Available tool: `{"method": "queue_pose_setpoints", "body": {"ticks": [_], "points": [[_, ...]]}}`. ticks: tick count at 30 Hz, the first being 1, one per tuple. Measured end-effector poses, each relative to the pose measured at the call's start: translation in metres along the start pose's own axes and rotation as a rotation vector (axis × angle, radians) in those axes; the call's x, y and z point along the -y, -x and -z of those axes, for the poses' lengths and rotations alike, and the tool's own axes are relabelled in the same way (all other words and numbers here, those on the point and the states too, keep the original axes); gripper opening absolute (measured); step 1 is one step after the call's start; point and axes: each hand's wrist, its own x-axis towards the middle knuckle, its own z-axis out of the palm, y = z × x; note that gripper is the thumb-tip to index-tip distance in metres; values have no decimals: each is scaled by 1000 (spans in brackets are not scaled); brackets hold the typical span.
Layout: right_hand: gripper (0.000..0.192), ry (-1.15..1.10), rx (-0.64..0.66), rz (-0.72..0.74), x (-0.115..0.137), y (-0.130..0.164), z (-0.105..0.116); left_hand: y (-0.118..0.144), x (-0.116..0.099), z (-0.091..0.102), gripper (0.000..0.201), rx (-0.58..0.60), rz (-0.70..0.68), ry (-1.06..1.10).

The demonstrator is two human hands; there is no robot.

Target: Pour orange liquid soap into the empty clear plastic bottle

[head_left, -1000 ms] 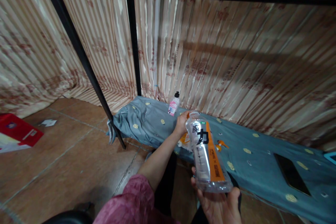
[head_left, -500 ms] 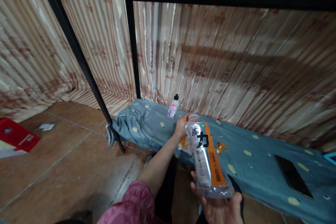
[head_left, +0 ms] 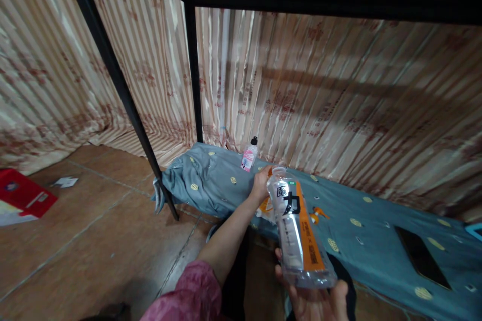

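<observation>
Cradling the base of a clear plastic bottle point(head_left: 297, 228), the right hand point(head_left: 318, 301) sits at the 6 o'clock edge of the view, its grip curled up around the bottle's bottom with the thumb showing on the left side. The bottle leans away from the camera with its neck toward 12 o'clock, and its label has an orange band beside a white panel printed with large black characters reading 魔力; the smaller print beneath is too fine to read. At the neck, the left hand point(head_left: 260, 184) reaches in from a pink sleeve point(head_left: 188, 296) at 7 o'clock, and its grip is closed about the bottle's top, where a trace of orange shows between the fingers. Just behind the bottle, at about 3 o'clock from it, a small orange piece point(head_left: 318, 212) lies on the blue-grey sheet of the bed point(head_left: 369, 241), which is dotted with yellow rounds. Farther right along the sheet, toward 4 o'clock, a dark phone point(head_left: 422, 257) lies flat. Beyond the left hand, at 12 o'clock from it, a small bottle with a pink label and black cap point(head_left: 249, 155) stands upright against the striped curtain point(head_left: 339, 90); its writing cannot be read. Far off at 9 o'clock, a red box point(head_left: 22, 195) rests on the tiled floor point(head_left: 94, 241).
</observation>
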Motion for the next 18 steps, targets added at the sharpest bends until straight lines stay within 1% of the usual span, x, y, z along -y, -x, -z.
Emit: {"method": "queue_pose_setpoints", "body": {"ticks": [6,10,18], "points": [[59,-11,39,-13,0,0,4,1,-2,0,26,9,9,28],[66,-37,76,-24,1,1,7,0,-1,-1,24,28,7,29],[60,-39,108,-49,4,1,4,1,-7,2,23,18,-2,0]]}}
